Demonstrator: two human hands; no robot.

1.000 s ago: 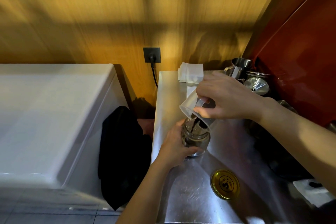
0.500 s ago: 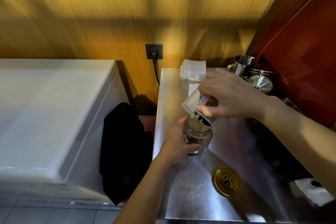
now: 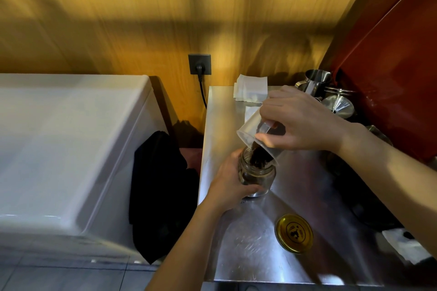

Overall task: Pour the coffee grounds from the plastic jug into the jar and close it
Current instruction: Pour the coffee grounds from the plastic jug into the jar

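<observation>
Jar [image 3: 257, 173] sits center frame on tabletop [image 3: 307, 196], left hand [image 3: 230, 181] wrapped round it; right hand [image 3: 300, 123] grips jug [image 3: 254, 133] tipped over its mouth, grounds [image 3: 259, 157] sliding in. Best keep spout over the opening w/ slow tilt. Lid [image 3: 294, 233] lies lower right, near jar.

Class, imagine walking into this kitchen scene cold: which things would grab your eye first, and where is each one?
At the centre, the right hand tips a clear plastic jug so dark coffee grounds slide into a glass jar, which the left hand grips on the steel counter. Nearer the viewer, a gold lid lies flat on that counter, apart from the jar.
</observation>
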